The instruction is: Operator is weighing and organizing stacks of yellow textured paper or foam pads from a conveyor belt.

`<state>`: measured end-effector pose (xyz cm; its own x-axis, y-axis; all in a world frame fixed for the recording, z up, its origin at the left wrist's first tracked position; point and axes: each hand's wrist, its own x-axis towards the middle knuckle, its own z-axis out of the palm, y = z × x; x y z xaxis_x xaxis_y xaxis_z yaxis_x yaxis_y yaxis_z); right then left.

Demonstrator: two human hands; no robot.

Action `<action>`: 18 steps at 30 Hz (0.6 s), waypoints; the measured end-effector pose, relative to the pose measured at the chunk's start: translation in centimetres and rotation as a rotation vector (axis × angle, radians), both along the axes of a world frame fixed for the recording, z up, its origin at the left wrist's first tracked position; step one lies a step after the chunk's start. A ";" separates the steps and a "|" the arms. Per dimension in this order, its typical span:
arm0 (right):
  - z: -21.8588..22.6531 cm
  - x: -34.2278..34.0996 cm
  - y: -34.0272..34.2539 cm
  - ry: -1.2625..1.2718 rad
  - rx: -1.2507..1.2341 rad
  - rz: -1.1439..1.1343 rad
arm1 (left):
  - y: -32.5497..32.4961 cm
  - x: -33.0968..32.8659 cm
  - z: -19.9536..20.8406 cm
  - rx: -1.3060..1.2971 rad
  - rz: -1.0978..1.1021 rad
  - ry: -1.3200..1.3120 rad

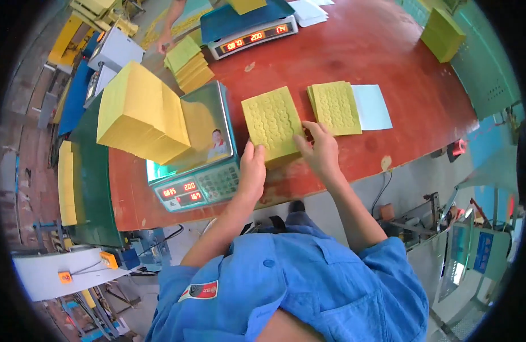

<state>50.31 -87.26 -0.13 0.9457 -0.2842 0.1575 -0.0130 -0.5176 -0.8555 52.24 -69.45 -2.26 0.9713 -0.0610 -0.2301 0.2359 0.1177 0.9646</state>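
A thick stack of yellow embossed paper sheets [272, 121] sits at the front middle of the red table, its top covered in rows of round stamped marks. My left hand [253, 171] grips its front left corner, fingertips against the side. On its right edge rests my right hand [321, 151], fingers apart, thumb by the stack's side and fingertips beside a thinner yellow embossed stack [336, 108]. A pale blue sheet [373, 107] lies partly under that thinner stack. To the left, a tall yellow paper stack [142, 114] stands on a digital scale [217, 185] with lit red digits.
A second scale [254, 43] at the back bears a yellow block. Small yellow stacks [189, 62] lie beside it, near another person's hand [165, 43]. A yellow block [442, 35] stands at the far right of the red table [411, 68]. White papers [310, 11] lie at the back.
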 end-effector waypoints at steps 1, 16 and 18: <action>-0.1 -0.1 0.1 -0.002 -0.004 0.025 | 0.1 -0.1 -0.1 0.044 -0.006 -0.021; -5.5 -4.5 -1.9 -0.038 0.397 -0.138 | 13.0 -5.9 10.2 -0.079 -0.437 0.069; -5.7 -5.6 -1.4 -0.034 0.347 -0.166 | 19.1 -6.1 10.4 -0.107 -0.246 -0.073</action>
